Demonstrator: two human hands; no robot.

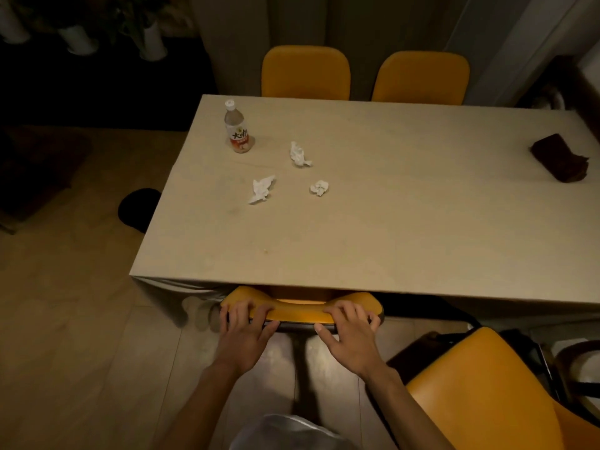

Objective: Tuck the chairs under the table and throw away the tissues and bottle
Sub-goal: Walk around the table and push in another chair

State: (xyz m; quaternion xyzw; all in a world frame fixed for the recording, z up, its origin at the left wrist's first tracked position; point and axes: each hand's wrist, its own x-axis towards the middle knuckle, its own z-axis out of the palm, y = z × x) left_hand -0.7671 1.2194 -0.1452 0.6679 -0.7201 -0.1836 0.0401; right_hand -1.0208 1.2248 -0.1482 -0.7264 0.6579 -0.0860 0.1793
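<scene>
From the head view, a pale rectangular table (373, 222) fills the middle of a dim room over a light plank floor (65, 319). At 11 o'clock on the tabletop a capped bottle (238, 128) stands upright; three crumpled tissues (299, 154) (260, 189) (319, 187) lie apart just right of it. A dark brown object (560, 162) rests near the 2 o'clock edge. Two yellow chairs (306, 73) (421, 77) sit against the far side. At 6 o'clock the near chair (300, 311) is pushed under the table, its backrest top gripped by the left hand (245, 329) and right hand (349, 332), fingers curled over it. Another yellow chair (480, 394) stands out at 4 o'clock
</scene>
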